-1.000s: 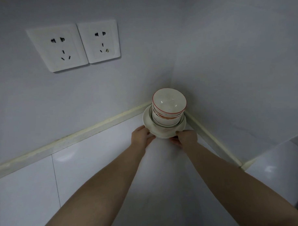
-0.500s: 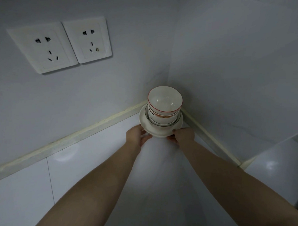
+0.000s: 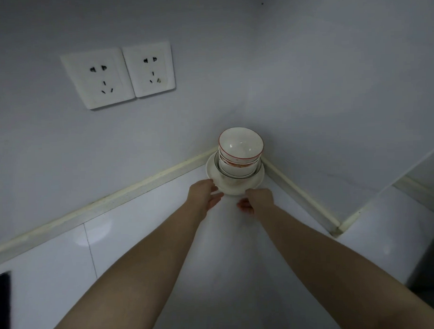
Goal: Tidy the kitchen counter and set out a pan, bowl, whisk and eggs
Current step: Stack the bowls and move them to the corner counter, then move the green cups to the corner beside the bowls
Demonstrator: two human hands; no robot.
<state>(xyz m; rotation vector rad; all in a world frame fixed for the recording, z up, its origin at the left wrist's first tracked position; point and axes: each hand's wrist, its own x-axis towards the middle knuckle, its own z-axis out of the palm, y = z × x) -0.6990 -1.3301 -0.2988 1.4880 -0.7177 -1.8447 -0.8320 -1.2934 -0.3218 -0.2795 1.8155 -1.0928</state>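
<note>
A stack of white bowls, the top one with a red rim, stands on a white plate in the far corner of the white counter, against both walls. My left hand is at the plate's left front edge with its fingers loose and apart. My right hand is just in front of the plate's near edge, fingers curled down, a little off the rim. Neither hand holds anything. No pan, whisk or eggs are in view.
Two white wall sockets sit on the left wall above the counter. A cream sealing strip runs along both walls. The counter steps back at a wall corner on the right. A dark object shows at the left edge.
The plate with the bowls has been pushed back into the corner. Both hands gripped its front rim before; now they have let go and drawn back slightly.
</note>
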